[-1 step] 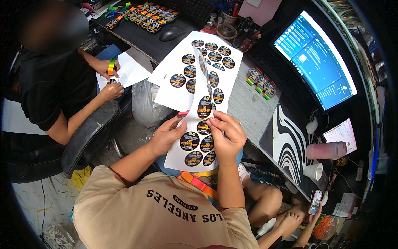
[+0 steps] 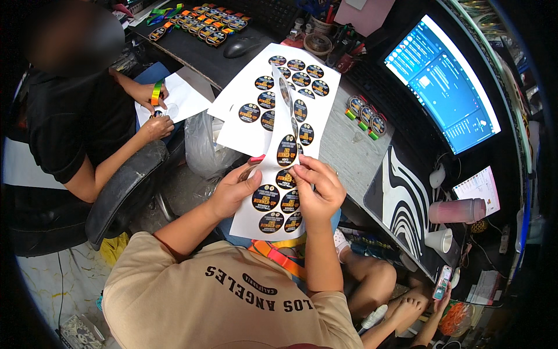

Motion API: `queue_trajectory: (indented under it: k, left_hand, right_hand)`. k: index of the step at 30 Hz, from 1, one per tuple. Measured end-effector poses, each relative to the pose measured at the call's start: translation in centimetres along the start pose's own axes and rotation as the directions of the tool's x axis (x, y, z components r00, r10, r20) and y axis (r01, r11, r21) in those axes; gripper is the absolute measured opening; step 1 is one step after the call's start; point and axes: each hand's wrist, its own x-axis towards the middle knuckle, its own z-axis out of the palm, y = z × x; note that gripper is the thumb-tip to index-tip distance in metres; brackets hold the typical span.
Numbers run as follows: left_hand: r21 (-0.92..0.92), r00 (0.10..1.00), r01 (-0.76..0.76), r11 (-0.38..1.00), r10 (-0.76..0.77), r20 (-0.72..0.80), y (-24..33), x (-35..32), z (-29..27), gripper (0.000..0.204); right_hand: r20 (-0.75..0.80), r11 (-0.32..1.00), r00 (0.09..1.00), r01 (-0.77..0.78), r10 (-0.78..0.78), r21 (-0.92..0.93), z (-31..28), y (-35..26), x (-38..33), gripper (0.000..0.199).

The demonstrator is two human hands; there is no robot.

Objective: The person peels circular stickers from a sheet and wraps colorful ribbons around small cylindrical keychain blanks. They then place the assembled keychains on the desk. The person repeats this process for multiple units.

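Note:
A white sheet of round dark stickers (image 2: 242,218) is held up over my lap, its upper part curling. My right hand (image 2: 318,186) pinches the sheet at its right edge, thumb and fingers on a sticker. My left hand (image 2: 235,189) is closed at the sheet's left side around what looks like a medal (image 2: 251,173), a round rim with a red strip at its top; most of it is hidden by the fingers and sheet. An orange and red ribbon (image 2: 276,256) hangs across my lap below the sheet.
More sticker sheets (image 2: 232,131) lie on the desk ahead. Finished-looking medals (image 2: 200,23) sit at the far left, and several (image 2: 366,114) at right near the monitor (image 2: 442,81). A co-worker (image 2: 64,122) handles a sheet at left; another person's hand (image 2: 443,299) holds a phone.

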Motion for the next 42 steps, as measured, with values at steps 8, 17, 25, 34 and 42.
queue_trajectory:
  k: [8, 17, 25, 34, 42]
  left_hand:
    - [-0.026, 0.999, 0.009, 1.000, -0.010, -0.046, -0.1, 0.3, -0.1, 0.043]
    - [-0.036, 0.998, -0.029, 0.999, 0.027, -0.062, -0.1, 0.2, 0.3, 0.042]
    - [-0.055, 0.997, -0.013, 0.998, 0.009, -0.075, -0.4, 0.2, 0.1, 0.043]
    - [-0.144, 0.992, -0.081, 0.986, 0.067, -0.106, -1.5, 0.7, 1.2, 0.059]
    - [-0.395, 0.999, 0.027, 0.918, -0.038, -0.018, -1.3, 0.7, 1.3, 0.060]
  right_hand:
    - [-0.020, 0.993, 0.995, 0.102, -0.103, -0.054, 0.3, 0.1, 0.3, 0.018]
    - [-0.032, 0.986, 0.987, 0.152, -0.154, -0.076, 0.5, 0.5, 0.2, 0.018]
    - [-0.112, 0.990, 0.991, 0.059, -0.074, -0.129, 1.0, -0.1, -0.2, 0.021]
    - [-0.105, 0.936, 0.990, -0.127, 0.098, -0.328, 0.5, -2.1, -1.2, 0.030]
    - [-0.130, 0.916, 0.976, -0.212, 0.177, -0.341, 0.2, -2.4, -1.6, 0.029]
